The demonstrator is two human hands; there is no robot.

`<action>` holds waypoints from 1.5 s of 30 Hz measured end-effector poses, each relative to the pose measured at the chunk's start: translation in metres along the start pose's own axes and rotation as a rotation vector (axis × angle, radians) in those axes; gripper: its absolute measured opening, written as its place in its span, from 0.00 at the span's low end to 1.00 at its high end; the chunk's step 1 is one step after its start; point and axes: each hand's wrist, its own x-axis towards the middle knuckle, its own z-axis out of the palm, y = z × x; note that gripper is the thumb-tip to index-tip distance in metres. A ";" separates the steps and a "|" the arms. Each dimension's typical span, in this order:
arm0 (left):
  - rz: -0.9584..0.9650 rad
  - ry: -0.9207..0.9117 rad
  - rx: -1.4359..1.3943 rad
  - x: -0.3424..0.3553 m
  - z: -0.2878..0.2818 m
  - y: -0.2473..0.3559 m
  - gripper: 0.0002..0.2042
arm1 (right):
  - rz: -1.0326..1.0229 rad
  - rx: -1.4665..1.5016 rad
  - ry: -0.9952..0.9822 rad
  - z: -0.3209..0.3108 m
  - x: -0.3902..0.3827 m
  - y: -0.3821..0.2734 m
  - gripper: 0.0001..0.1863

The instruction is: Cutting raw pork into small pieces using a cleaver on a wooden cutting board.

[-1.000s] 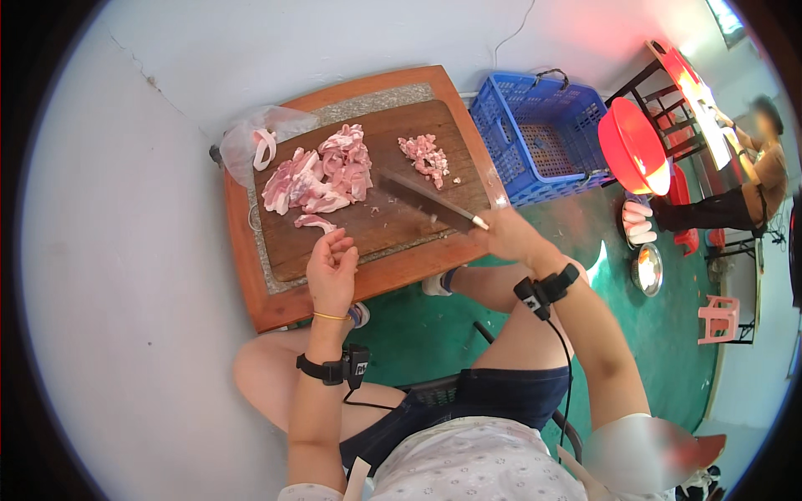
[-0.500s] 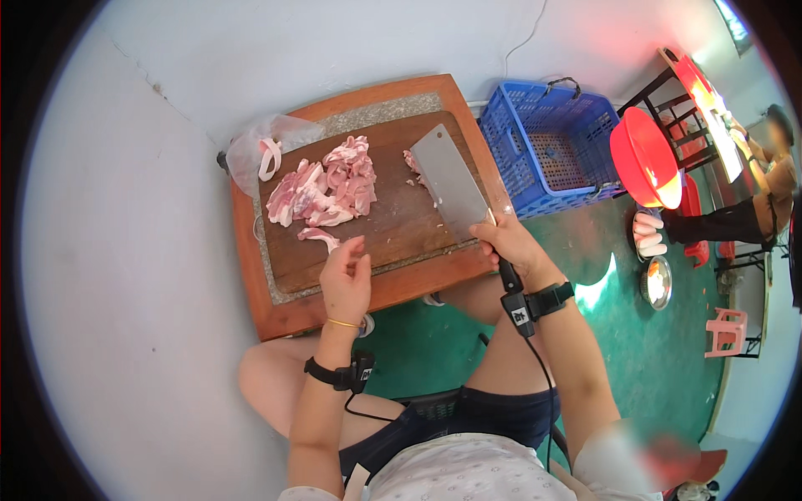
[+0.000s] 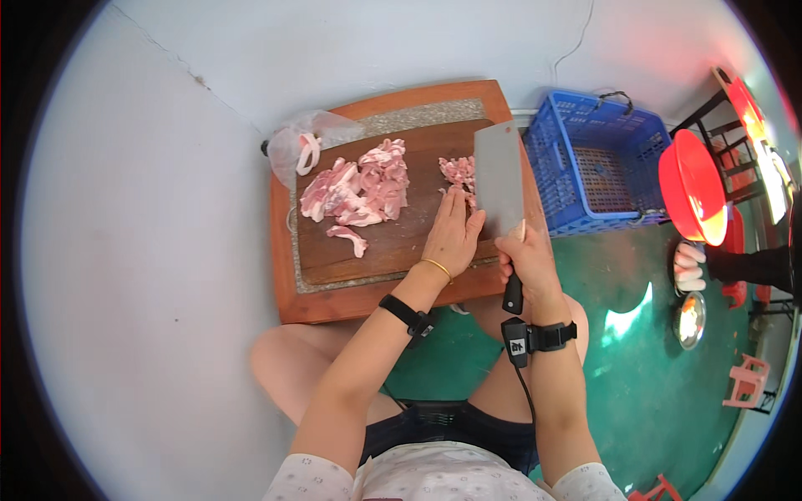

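My right hand [image 3: 530,260] grips the black handle of a wide cleaver [image 3: 499,177], its blade over the right side of the wooden cutting board [image 3: 393,250]. Just left of the blade lies a small pile of chopped meat [image 3: 456,170]. My left hand [image 3: 454,235] reaches flat onto the board, fingers outstretched, with the fingertips at the near edge of that pile. Farther left sits a heap of sliced raw meat [image 3: 363,185], pink with white fat. A single strip of meat [image 3: 348,240] lies in front of the heap.
The board rests on a wood-framed table [image 3: 288,280] against the wall. A clear plastic bag [image 3: 292,138] is at its far left corner. To the right stand a blue plastic crate [image 3: 555,192], a red basin [image 3: 692,188], a metal bowl [image 3: 690,321] and a pink stool [image 3: 748,380].
My left hand has moved right, from beside the meat strip to the chopped pile. The cleaver has turned more upright, and more of the chopped pile shows. The view has shifted left.
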 end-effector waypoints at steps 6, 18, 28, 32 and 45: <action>-0.091 0.094 0.040 -0.007 -0.034 -0.005 0.18 | -0.048 -0.105 0.039 -0.007 -0.004 0.002 0.04; -0.299 0.149 0.517 0.043 -0.105 -0.092 0.07 | -0.234 -0.655 -0.060 0.015 -0.007 0.031 0.10; -0.272 0.368 0.077 0.040 -0.116 -0.096 0.05 | -0.248 -0.850 0.037 0.016 -0.008 0.029 0.11; -0.429 0.136 -0.486 0.026 -0.104 -0.030 0.07 | -0.257 -0.822 0.067 0.012 -0.004 0.032 0.12; -0.088 0.270 0.229 -0.016 -0.024 -0.049 0.13 | -0.299 -0.867 0.114 0.013 -0.003 0.033 0.11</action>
